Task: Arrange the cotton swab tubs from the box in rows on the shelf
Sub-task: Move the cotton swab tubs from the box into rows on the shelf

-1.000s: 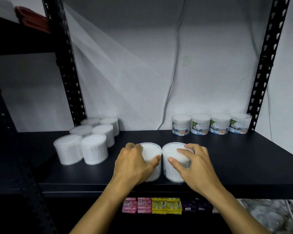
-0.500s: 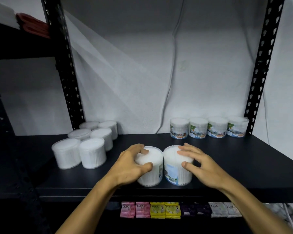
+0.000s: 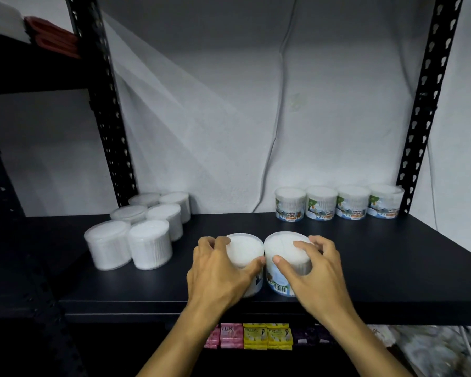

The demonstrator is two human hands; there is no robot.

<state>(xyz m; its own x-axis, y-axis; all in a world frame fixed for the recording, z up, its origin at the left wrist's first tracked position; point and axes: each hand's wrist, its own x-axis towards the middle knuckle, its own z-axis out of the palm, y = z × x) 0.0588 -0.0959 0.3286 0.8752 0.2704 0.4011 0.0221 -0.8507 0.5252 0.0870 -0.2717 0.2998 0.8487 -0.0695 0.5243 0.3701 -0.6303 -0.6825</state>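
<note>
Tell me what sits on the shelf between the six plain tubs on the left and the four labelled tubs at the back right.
Head view: only bare black shelf lies between the plain tubs and the labelled tubs.

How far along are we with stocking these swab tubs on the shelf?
Done: four labelled tubs stand in a row at the back right, and six plain tubs sit in pairs at the left. In hand: the left hand and right hand each grip one tub at the front. The box is out of view, so what remains is unknown.

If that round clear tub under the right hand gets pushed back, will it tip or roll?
Probably slides: the round clear cotton swab tub stands upright, squat, on the smooth black shelf. Likely light, being packed with swabs. On its side, it might roll.
</note>
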